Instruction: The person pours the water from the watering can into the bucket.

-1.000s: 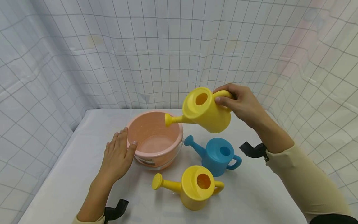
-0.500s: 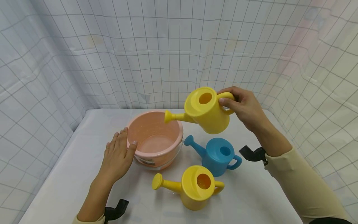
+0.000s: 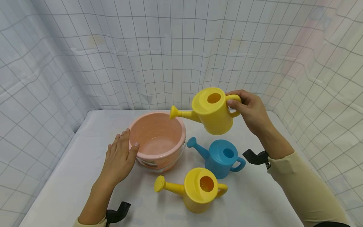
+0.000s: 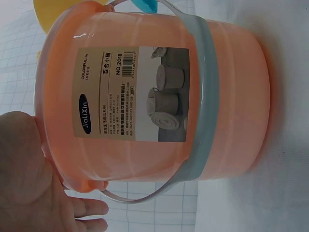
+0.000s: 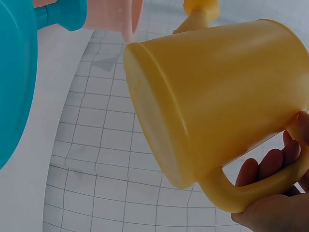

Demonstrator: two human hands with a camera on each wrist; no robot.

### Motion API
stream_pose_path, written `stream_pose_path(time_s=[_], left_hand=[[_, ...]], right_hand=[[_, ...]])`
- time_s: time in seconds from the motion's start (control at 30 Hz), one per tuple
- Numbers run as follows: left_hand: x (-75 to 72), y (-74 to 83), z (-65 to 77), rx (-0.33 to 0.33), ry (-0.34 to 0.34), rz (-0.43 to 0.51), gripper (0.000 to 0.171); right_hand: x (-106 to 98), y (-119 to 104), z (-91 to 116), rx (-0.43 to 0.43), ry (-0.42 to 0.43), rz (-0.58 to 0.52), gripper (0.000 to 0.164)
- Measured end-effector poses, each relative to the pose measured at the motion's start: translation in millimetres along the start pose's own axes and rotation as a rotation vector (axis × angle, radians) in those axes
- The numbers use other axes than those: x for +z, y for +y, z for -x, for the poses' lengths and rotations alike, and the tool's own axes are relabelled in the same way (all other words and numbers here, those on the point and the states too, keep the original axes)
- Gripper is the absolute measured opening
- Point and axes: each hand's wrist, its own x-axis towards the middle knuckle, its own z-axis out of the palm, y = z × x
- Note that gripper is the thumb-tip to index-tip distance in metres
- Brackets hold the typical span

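My right hand (image 3: 249, 110) grips the handle of a yellow watering can (image 3: 214, 112), raised over the table and tilted slightly towards its spout. The spout's head overlaps the right rim of a pink bucket (image 3: 160, 155) in the head view. In the right wrist view, fingers (image 5: 270, 164) curl through the can's handle. My left hand (image 3: 119, 159) lies with straight fingers against the bucket's left rim. The left wrist view shows the bucket's label (image 4: 133, 94) and its grey-blue carrying handle (image 4: 205, 96), which hangs down round the side.
A blue watering can (image 3: 221, 159) stands right of the bucket, spout towards it. Nearer the front stands a second yellow watering can (image 3: 198, 192), also pointing left. White gridded curtains (image 3: 181, 53) surround the white table (image 3: 71, 176) at the back and sides.
My right hand has moved a little to the right with the yellow watering can, which has turned more upright. Its spout has drawn back towards the bucket's rim. The left hand has stayed put.
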Motion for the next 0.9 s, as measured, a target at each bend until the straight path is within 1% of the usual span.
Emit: stream_pose_path(time_s=[0.23, 0.53, 0.9], left_hand=[[-0.2, 0.7, 0.4, 0.003, 0.003, 0.004, 0.069], [-0.1, 0.6, 0.7, 0.006, 0.004, 0.006, 0.069], [-0.2, 1.3, 0.9, 0.001, 0.0, 0.001, 0.069]], right_hand=[[-2.1, 12.0, -0.2, 0.027, 0.035, -0.108, 0.026], [-3.6, 27.3, 0.0, 0.031, 0.078, -0.134, 0.027], [-6.1, 41.9, 0.8, 0.017, 0.101, -0.233, 0.02]])
